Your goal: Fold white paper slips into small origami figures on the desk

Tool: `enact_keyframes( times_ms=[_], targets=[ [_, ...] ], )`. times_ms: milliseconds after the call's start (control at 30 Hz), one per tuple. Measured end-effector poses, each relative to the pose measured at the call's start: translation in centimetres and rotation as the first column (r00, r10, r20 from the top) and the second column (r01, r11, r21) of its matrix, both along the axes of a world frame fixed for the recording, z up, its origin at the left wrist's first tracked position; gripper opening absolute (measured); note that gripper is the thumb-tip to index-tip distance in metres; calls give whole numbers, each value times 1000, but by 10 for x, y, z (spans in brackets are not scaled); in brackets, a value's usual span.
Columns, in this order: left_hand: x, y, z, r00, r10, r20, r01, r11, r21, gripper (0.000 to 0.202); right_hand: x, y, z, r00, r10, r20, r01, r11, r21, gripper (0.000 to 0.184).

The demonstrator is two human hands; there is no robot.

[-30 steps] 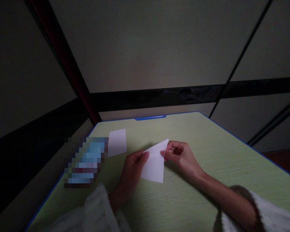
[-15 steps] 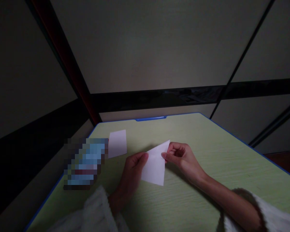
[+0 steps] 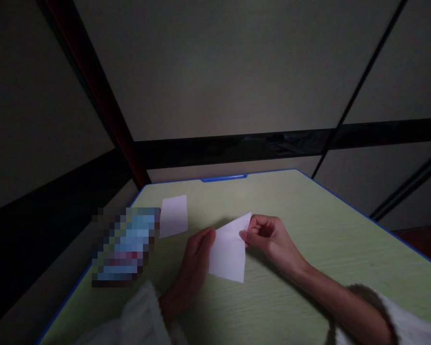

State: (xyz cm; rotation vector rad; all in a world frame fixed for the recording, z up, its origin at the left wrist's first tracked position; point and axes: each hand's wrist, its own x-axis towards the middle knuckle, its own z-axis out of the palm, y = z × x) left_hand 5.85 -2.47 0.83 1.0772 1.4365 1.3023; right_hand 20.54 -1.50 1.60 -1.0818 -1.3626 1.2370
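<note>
A white sheet of paper (image 3: 229,251), folded into a pointed shape, is held a little above a pale green table (image 3: 301,249). My left hand (image 3: 194,261) pinches its left edge with closed fingers. My right hand (image 3: 269,239) pinches its upper right corner, fingers curled in. Both wrists come out of white fuzzy sleeves at the bottom of the view.
A second white paper (image 3: 174,215) lies flat at the far left of the table. Beside it sits a pixelated blue object (image 3: 124,247) near the table's left edge. The table has a blue rim (image 3: 224,178). Dark-framed pale wall panels stand behind it.
The paper and both hands have sunk slightly in the view; the grip on the paper is the same.
</note>
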Motion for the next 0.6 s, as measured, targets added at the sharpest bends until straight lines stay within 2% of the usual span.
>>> enact_keyframes(
  times_ms=[33,100,267,400,600],
  targets=[
    [1,0,2,1000,27,-6,-27,1000,0,15,0,0,0,1000,-4,5,4,1000,-1,16],
    [1,-1,6,1000,6,-18,-6,1000,4,14,0,1,0,1000,-17,18,17,1000,1,17],
    [1,0,6,986,-167,-13,167,985,48,23,0,0,2,998,-9,65,9,1000,9,17],
    [0,2,4,959,-266,-103,272,961,56,25,0,-1,3,997,27,69,-26,1000,-8,14],
    [1,3,7,956,-256,-145,262,965,22,28,-1,-1,5,998,51,33,-50,998,-39,15]
  ],
)
